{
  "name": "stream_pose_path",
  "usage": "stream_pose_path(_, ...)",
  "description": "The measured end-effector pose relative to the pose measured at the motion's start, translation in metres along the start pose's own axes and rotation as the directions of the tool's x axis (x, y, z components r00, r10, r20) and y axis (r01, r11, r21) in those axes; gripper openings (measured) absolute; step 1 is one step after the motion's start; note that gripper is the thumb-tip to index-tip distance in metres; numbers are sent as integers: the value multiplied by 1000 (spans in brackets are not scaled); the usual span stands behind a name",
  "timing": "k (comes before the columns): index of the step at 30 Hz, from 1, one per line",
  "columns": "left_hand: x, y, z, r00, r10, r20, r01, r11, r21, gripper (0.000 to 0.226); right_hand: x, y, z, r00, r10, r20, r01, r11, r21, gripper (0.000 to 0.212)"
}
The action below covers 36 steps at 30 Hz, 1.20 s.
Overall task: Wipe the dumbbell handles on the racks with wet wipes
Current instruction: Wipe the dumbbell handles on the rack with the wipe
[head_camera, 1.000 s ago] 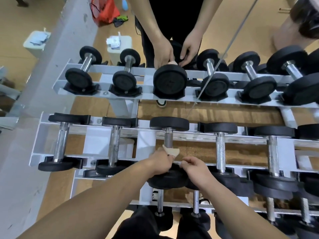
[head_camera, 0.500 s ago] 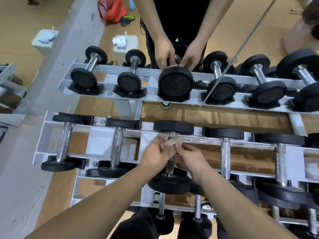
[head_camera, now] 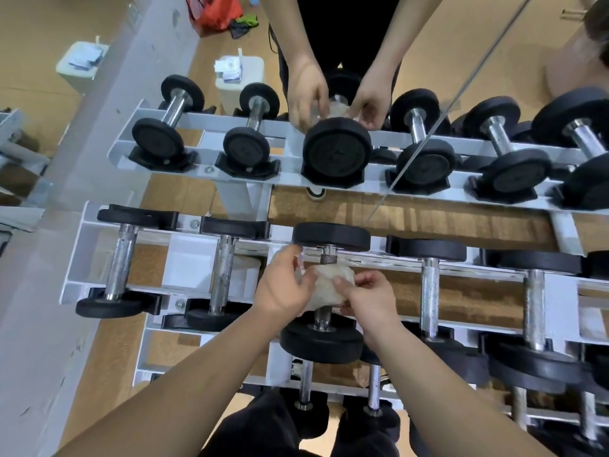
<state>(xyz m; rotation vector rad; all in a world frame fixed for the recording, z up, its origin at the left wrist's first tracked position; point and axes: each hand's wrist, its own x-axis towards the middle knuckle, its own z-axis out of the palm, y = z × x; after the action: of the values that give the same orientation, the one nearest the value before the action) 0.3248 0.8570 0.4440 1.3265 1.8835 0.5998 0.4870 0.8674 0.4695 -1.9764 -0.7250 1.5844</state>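
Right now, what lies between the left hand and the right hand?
The wet wipe, wrapped around the dumbbell handle, as the head view shows.

Held both bare forearms forward; curled left hand [head_camera: 283, 288] and right hand [head_camera: 369, 299] close together around a crumpled white wet wipe [head_camera: 330, 282].

crumpled wet wipe [head_camera: 333, 285] wrapped around racked dumbbell handle [head_camera: 327, 258].

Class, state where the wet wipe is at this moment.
In the head view, near centre, the wet wipe is wrapped round the third dumbbell handle from the left on the near rack, held between the left hand and right hand.
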Motion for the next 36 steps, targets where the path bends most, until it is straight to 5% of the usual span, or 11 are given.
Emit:
stream_pose_path(3, -8, 1, 8, 991, -134, -16, 134, 987, 91, 39, 0, 8, -3, 999, -6, -48, 0, 991, -136, 25)
stream_pose_path(6, -19, 9, 21, 958, -219, 186, 234, 970, -65, 23, -1, 14, -8, 1000, -25, -18, 20, 977, -214, 33)
stream_pose_path(11, -2, 31, 48, 904, -299, 307, 329, 943, -51, 56, -4, 28, -14, 1000, -24, -18, 18, 961, -276, 20)
stream_pose_path(17, 39, 46, 51, 907, -344, 243, 420, 777, -469, 31, -7, 32, -25, 1000, 0, 27, 6, 977, -211, 13)
stream_pose_path(21, 32, 36, 53, 909, -318, 272, 396, 862, -316, 61, -9, 28, -22, 997, 2, 81, 18, 968, -250, 13)
stream_pose_path(29, -1, 2, 39, 769, -324, 552, 315, 942, 113, 53, -10, 29, -26, 996, 70, 58, -56, 974, -221, 15)
stream_pose_path(36, 33, 36, 50, 903, -267, 338, 380, 861, -337, 26, -12, 28, -21, 996, 45, 77, -24, 968, -250, 16)
